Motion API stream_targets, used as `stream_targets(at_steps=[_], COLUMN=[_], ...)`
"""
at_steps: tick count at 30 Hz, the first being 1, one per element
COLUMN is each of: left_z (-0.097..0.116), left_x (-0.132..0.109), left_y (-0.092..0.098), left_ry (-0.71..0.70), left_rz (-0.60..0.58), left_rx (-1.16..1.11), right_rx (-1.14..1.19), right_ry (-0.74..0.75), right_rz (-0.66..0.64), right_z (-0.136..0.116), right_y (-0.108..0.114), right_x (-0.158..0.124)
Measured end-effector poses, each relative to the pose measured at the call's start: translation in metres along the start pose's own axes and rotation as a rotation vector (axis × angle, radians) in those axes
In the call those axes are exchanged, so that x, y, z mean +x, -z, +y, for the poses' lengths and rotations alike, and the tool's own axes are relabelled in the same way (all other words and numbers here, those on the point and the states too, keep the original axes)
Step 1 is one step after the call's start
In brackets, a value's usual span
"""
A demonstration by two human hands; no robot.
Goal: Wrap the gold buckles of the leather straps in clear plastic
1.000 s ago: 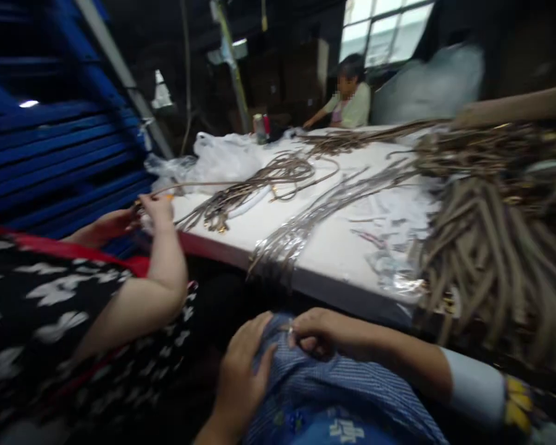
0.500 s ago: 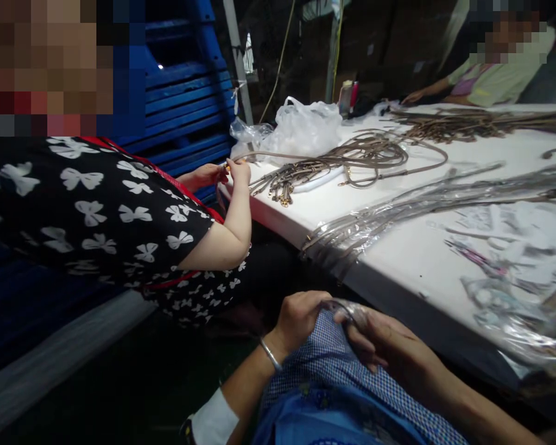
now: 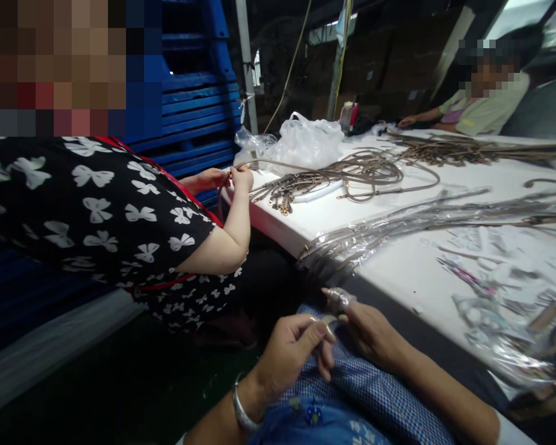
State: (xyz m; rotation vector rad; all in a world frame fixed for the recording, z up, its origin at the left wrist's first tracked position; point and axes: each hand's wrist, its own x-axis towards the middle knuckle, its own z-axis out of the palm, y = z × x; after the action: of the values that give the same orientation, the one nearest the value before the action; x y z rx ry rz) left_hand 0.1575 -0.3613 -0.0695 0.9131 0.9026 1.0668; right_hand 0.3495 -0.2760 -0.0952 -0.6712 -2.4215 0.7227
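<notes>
My left hand (image 3: 291, 351) is closed in a pinch over my lap, thumb and fingers pressed on a small clear plastic wrapped piece (image 3: 336, 301). My right hand (image 3: 369, 330) meets it from the right, fingers closed on the same piece, which sticks up between the two hands. I cannot make out what is inside the plastic. Both hands hover over my blue checked apron (image 3: 352, 383), just below the edge of the white table (image 3: 398, 259).
A person in a black bow-print top (image 3: 111, 210) sits to my left, their hands (image 3: 231, 178) working a brown strap. Bundles of brown straps (image 3: 352, 170), plastic-wrapped straps (image 3: 421, 216) and a clear plastic bag (image 3: 306, 139) lie on the table. Another person (image 3: 482, 105) sits at the far end. Blue pallets (image 3: 194, 105) stand behind.
The view swung left, then steadied. My hands rose off the apron and now pinch the plastic-wrapped piece together, higher than before. The neighbour's hands stay on the strap.
</notes>
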Motion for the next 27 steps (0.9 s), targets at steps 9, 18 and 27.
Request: stream_targets(at_steps=[9, 18, 27], left_z=[0.009, -0.042, -0.037], left_x=[0.021, 0.016, 0.022], left_y=[0.046, 0.019, 0.002], left_ry=[-0.283, -0.524, -0.265], left_rz=[0.423, 0.070, -0.064], left_rx=[0.695, 0.861, 0.440], right_rx=[0.638, 1.312, 0.700], right_ry=[-0.616, -0.667, -0.251], right_rz=[-0.209, -0.181, 0.403], right_z=[-0.032, -0.054, -0.058], right_y=[-0.009, 0.010, 0.054], right_x=[-0.009, 0.000, 0.029])
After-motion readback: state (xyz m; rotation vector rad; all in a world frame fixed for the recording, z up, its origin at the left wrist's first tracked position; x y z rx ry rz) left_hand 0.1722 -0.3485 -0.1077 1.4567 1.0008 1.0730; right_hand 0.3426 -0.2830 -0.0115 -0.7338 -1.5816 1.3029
